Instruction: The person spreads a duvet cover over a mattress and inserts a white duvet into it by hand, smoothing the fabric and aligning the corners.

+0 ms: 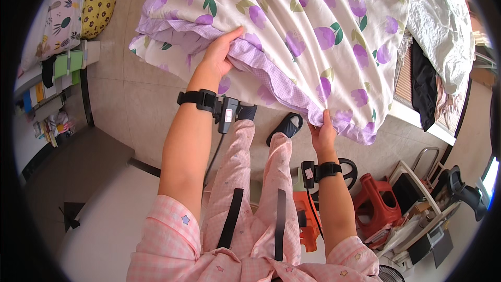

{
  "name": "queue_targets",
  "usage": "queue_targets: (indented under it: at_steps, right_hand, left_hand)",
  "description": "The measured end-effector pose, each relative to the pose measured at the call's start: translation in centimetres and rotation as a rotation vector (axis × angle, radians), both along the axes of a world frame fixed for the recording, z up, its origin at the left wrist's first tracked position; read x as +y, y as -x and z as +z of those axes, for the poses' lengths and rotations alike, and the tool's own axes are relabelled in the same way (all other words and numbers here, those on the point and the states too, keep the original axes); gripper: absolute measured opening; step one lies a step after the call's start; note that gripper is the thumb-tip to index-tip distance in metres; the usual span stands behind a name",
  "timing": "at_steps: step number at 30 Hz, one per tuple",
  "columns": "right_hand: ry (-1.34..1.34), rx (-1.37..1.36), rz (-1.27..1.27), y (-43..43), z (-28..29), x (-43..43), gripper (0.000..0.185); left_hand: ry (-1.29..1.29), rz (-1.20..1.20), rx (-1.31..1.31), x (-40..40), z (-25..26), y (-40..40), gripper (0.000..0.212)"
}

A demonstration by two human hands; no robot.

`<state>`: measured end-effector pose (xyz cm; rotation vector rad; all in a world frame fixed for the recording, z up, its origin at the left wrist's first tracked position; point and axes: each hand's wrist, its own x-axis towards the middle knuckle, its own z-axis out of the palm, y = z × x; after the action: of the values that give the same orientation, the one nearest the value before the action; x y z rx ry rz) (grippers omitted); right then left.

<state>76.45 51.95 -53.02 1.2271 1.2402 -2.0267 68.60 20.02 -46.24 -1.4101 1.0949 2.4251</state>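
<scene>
A white quilt or duvet cover point(301, 23) printed with purple tulips spreads out before me, with a lilac ruffled trim point(270, 74) along its near edge. My left hand point(220, 54) grips that trim, thumb on the upper side and fingers hidden beneath. Further right, my right hand point(324, 132) pinches the same trim close to the near right corner. Folds run from both hands towards the far side. At the left, part of the cloth's lower layer hangs below the trim. Black straps with small devices circle both wrists.
Pillows point(64, 23) lie at the far left above a shelf point(47, 105) of small items. White bedding point(440, 27) and a black cloth point(422, 82) lie at right. A red plastic stool point(377, 203) and a barcode scanner point(462, 190) are at lower right. My slippered feet stand on the tiled floor point(146, 102).
</scene>
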Motion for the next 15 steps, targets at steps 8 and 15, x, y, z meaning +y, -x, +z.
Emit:
queue_targets:
  at_steps: [8, 15]
  right_hand:
    - [0.189, 0.052, 0.054, -0.3, 0.9, 0.3, 0.030]
    - [-0.025, 0.043, -0.010, -0.7, 0.1, -0.2, 0.026]
  left_hand:
    - [0.744, 0.233, 0.075, 1.0, 0.5, -10.5, 0.034]
    - [0.967, 0.305, 0.039, 3.7, -2.2, -11.6, 0.027]
